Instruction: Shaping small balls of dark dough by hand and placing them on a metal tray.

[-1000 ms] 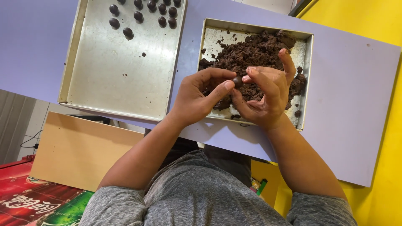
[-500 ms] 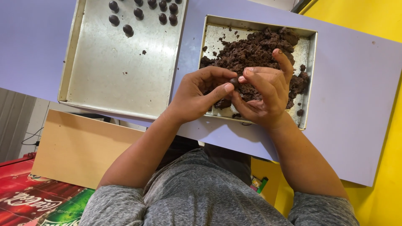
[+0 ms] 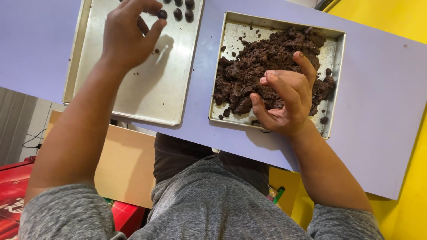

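Left hand [image 3: 129,35] is over the far part of the flat baking tray [image 3: 147,89], fingers curled, thumb and fingertips pinched on a small dark dough ball [image 3: 162,14], so that grip is closed on the ball. Whether the ball touches the tray surface can't be told from this view. More dark balls [image 3: 183,10] sit in a row just beside it, along the tray's far edge; the near part of the tray is bare metal with a few crumbs. Right hand [image 3: 284,100] is in the square pan [image 3: 336,66], fingers bent and spread, resting against the near side of the dark crumbly dough mass [image 3: 267,58]; grip is loose and partly open, fingertips touching dough, no separate piece clearly held. Dough fills most of the pan, heaped toward its far left side. Tray sits at the left end of the lilac counter [image 3: 378,133], pan just right of it, a narrow strip of counter between them. Both lie near the counter's near edge. Yellow wall [image 3: 409,26] at right.
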